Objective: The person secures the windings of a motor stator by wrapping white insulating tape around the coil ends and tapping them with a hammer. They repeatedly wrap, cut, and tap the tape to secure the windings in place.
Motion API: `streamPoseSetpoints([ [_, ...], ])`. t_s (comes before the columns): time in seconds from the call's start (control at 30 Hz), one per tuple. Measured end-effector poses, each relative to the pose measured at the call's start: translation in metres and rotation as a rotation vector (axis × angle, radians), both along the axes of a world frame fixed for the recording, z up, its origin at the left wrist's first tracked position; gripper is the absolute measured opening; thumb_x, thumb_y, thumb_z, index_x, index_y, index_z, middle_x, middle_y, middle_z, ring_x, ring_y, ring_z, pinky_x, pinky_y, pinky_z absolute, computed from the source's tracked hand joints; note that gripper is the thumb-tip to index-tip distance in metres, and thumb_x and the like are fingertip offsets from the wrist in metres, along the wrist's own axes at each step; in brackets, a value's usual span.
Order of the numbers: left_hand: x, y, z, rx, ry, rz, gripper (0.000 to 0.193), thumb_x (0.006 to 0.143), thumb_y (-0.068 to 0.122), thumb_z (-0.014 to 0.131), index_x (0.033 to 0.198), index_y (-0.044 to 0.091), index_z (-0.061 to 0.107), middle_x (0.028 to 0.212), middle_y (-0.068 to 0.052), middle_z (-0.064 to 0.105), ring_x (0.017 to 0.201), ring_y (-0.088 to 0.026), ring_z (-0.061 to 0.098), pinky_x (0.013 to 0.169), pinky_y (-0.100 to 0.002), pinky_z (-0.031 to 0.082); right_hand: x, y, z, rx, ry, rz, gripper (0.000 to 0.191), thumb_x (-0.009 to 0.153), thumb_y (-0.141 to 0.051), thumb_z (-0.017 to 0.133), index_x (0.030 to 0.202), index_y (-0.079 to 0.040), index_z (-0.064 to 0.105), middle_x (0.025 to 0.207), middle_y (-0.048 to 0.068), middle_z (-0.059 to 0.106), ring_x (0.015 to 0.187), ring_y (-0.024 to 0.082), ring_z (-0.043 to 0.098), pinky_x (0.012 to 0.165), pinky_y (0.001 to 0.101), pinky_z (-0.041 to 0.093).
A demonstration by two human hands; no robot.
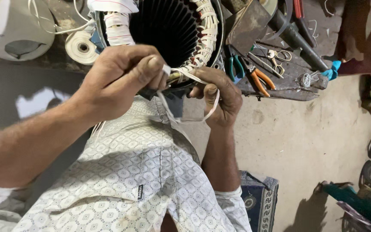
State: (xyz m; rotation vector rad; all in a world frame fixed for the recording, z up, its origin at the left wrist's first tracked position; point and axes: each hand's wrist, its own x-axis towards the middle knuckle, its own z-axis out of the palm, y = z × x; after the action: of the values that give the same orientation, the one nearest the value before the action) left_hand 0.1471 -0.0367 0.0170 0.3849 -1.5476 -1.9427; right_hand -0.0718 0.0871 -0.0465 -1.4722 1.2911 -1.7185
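White lacing tape [181,112] runs between both hands: the left hand [117,79] pinches its end tight between thumb and fingers, while the right hand [220,96] is closed around the loop that hangs below. The tape leads up and away to the wound coil edge of the motor stator [172,25] just above the hands, nearest the right one. Pliers [258,79] and scissors [278,58] lie on the desk [288,83] to the right.

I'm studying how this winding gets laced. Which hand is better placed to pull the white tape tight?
Probably the left hand: it pinches the white tape's end near the stator. The right hand has the tape looped round its fingers, steadying the windings.
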Motion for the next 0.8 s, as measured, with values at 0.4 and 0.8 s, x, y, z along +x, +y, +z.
streamPoseSetpoints([
  [0.4, 0.024, -0.023, 0.032, -1.102, -1.111, 0.009, 0.043, 0.099, 0.036, 0.065, 0.134, 0.011, 0.066, 0.055, -0.005, 0.068, 0.055, -0.022, 0.07, 0.053, -0.038, 0.054, -0.012, -0.011, 0.013, 0.031, -0.061, 0.051, 0.035, 0.109, -0.035, 0.06, 0.12, -0.003, 0.07, 0.108, 0.013, 0.076, 0.077, 0.013, 0.072, 0.061, 0.022, 0.058],
  [0.8, 0.008, 0.013, 0.01, -0.427, 0.297, 0.219, 0.048, 0.118, 0.0, 0.053, 0.16, 0.011, 0.033, 0.135, -0.021, 0.065, 0.104, -0.015, 0.079, 0.077, -0.021, 0.063, -0.037, -0.054, 0.055, -0.022, 0.483, 0.399, 0.037, 0.115, -0.04, 0.054, 0.127, -0.008, 0.068, 0.118, 0.01, 0.075, 0.113, 0.026, 0.075, 0.104, 0.0349, 0.06],
])
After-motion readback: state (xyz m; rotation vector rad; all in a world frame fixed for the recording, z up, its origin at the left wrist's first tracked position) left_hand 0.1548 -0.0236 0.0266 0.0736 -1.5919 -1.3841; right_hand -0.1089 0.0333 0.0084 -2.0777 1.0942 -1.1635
